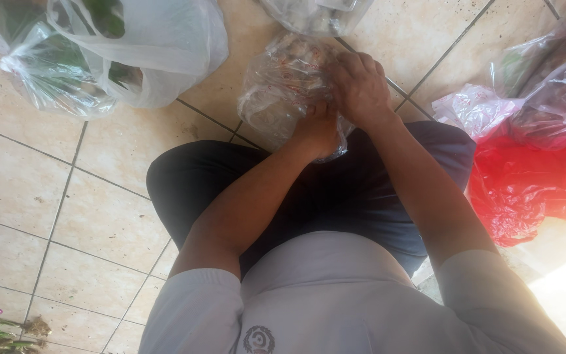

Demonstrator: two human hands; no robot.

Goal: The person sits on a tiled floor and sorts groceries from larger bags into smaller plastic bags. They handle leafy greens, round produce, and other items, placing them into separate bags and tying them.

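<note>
A clear plastic bag with brownish contents rests on the tiled floor just past my knees. My right hand lies on top of it at its right side, fingers curled into the plastic. My left hand grips the near lower edge of the same bag, just below the right hand and partly hidden behind it. I am crouched over the floor in dark trousers and a pale shirt.
Clear bags of green vegetables and a white bag lie far left. A red bag and more clear and pink bags sit at the right. Another clear bag lies beyond. Plant scraps lie at the bottom left.
</note>
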